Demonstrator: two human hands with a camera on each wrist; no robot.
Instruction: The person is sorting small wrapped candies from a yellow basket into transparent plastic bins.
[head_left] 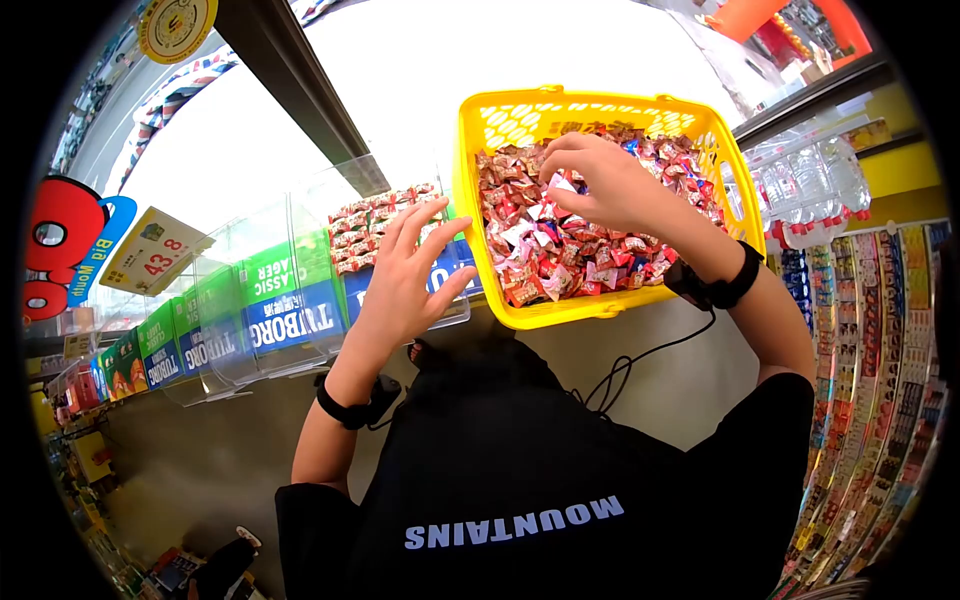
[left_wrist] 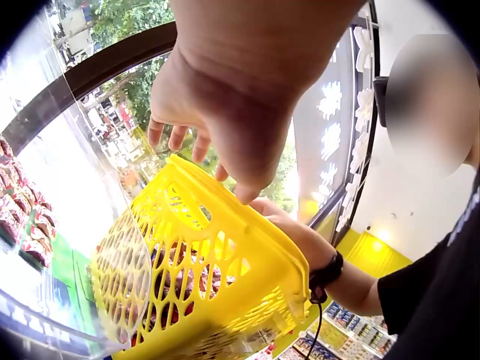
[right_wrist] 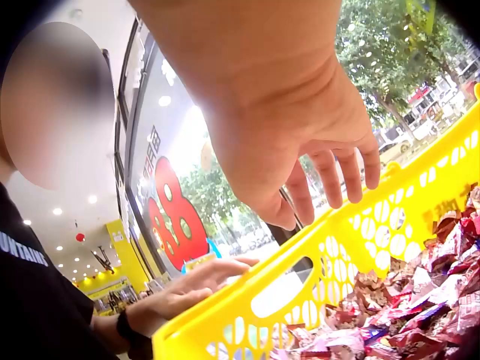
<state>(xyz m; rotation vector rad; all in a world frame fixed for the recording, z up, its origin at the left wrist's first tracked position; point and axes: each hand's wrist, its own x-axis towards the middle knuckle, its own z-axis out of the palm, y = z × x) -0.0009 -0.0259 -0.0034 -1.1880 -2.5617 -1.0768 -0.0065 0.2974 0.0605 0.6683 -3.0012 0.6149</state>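
Directly ahead of the torso, 12 o'clock pointing away, the near rim of the yellow basket [head_left: 585, 310] sits toward 1 o'clock, its long axis roughly 9-to-3. The left hand [head_left: 402, 285], open with fingers spread, is beside the basket's 9 o'clock side; rim contact cannot be confirmed. Rows of red packets [head_left: 355, 243] lie near its fingers, toward 11 o'clock. Wrapped candies [head_left: 590, 262] fill the basket, below the right hand and toward its 7 o'clock. The right hand [head_left: 612, 188], nearer them, is open, fingers loosely bent toward 10 o'clock, nothing visibly held.
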